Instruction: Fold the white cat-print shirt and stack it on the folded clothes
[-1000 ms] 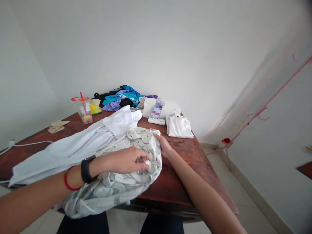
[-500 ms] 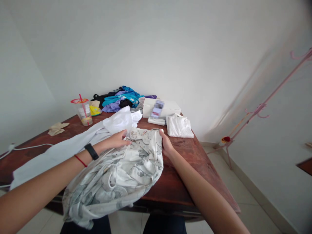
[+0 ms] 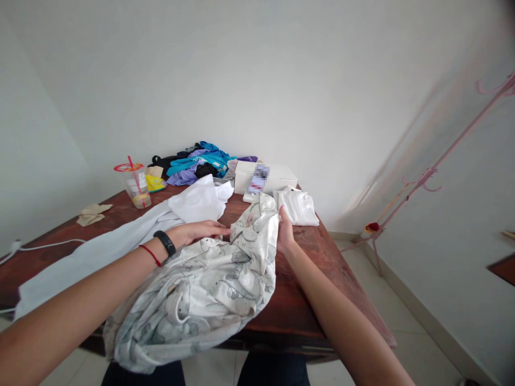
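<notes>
Pinched by the right hand (image 3: 285, 233), a soft white cloth printed with grey cartoon figures (image 3: 209, 295) slants across the dark red-brown wooden table (image 3: 317, 289).
Its long axis runs from a bunched end hanging over the table's near edge to a narrower end pointing at the white rectangular box (image 3: 279, 176) by the far edge; the left hand (image 3: 201, 231) reaches its left side, pinching or not I cannot tell. Half a second ago, that narrower end lay nearer and further left.
</notes>
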`<action>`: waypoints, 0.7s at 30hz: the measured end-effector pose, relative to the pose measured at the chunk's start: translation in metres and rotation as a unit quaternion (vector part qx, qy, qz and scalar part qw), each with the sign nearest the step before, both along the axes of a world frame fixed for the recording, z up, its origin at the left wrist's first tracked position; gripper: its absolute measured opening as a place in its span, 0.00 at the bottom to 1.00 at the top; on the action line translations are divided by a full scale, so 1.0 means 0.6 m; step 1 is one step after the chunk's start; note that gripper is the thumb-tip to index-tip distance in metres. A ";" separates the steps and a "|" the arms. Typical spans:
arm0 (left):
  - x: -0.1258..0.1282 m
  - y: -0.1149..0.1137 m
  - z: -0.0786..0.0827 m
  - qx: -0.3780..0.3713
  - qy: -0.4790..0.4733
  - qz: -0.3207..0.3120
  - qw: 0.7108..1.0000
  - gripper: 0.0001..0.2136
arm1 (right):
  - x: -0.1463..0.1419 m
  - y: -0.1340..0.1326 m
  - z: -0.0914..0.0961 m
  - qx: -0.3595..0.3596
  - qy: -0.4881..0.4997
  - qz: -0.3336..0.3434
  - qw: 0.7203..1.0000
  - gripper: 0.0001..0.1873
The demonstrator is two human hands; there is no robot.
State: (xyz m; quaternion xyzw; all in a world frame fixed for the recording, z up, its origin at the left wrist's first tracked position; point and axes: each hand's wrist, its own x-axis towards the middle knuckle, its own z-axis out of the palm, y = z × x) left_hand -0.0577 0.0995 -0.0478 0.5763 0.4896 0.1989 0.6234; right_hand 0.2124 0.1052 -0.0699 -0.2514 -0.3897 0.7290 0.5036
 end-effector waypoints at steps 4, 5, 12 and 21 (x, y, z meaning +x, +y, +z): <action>0.012 -0.002 -0.002 0.005 0.005 -0.027 1.000 0.24 | 0.000 -0.003 0.007 -0.005 -0.003 0.029 1.000 0.45; 0.018 -0.001 -0.003 0.008 0.001 -0.028 1.000 0.25 | 0.001 -0.003 0.008 -0.007 0.001 0.030 1.000 0.42; 0.055 0.000 -0.007 0.033 -0.022 -0.055 0.998 0.27 | 0.010 0.000 0.007 -0.030 0.016 -0.009 0.999 0.21; 0.108 0.019 0.006 -0.074 -0.141 -0.021 0.987 0.18 | 0.023 0.019 -0.011 0.009 -0.052 -0.074 0.996 0.23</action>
